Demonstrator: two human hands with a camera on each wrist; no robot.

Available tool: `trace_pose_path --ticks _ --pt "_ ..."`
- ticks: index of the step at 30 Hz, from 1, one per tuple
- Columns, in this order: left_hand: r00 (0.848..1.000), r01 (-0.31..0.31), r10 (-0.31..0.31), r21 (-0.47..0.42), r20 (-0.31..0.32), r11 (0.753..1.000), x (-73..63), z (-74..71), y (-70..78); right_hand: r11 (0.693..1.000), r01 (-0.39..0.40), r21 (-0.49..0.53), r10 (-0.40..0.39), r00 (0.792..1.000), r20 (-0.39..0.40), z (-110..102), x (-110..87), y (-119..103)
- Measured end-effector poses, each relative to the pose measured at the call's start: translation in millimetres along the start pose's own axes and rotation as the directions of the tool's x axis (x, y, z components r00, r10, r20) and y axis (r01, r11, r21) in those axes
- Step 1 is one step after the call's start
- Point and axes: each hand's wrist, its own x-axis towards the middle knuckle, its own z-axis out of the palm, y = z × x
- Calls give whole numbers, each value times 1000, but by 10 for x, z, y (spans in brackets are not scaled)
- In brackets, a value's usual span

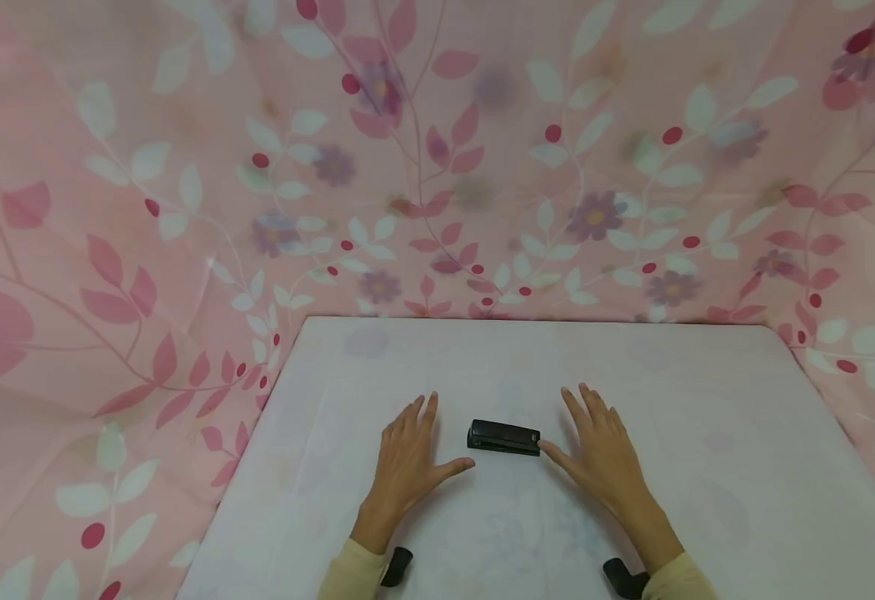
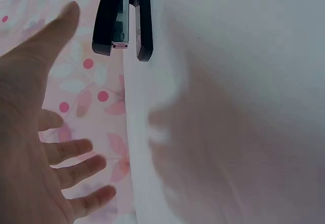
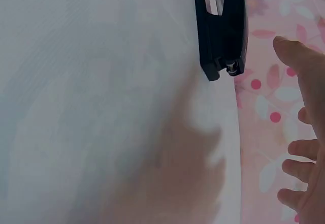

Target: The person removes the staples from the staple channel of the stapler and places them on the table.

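A black stapler lies on the white table, its long side running left to right in the head view. To its left is my left hand, fingers spread and thumb pointing toward the stapler. On the other side my right hand is spread too, its thumb tip close by the stapler's right end. In the left wrist view the stapler's front mouth shows a metal strip between its two arms. The right wrist view shows its hinged rear end, apart from the thumb. Both hands hold nothing.
The white tabletop stretches around the stapler, with its far edge against a pink floral cloth. That cloth also hangs at the left and right. Dark wrist-worn pieces sit by the cuffs.
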Motion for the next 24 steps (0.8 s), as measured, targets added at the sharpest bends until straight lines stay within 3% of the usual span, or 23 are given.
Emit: trace_pose_path --ticks 3,7,13,18,24 --pt "999 -29 29 -57 -15 998 31 25 40 999 32 19 -32 999 -10 -12 81 -107" --pt "997 -75 73 -61 -39 995 88 76 64 998 47 50 -48 999 19 42 194 -291" --pt "995 -91 94 -110 22 990 184 209 54 992 112 59 -115 992 44 208 329 -521" --pt "994 -83 98 -245 49 966 246 337 76 979 191 71 -197 977 87 323 390 -641" --pt "991 -83 115 -348 72 934 294 489 88 972 210 103 -226 958 179 416 410 -739"
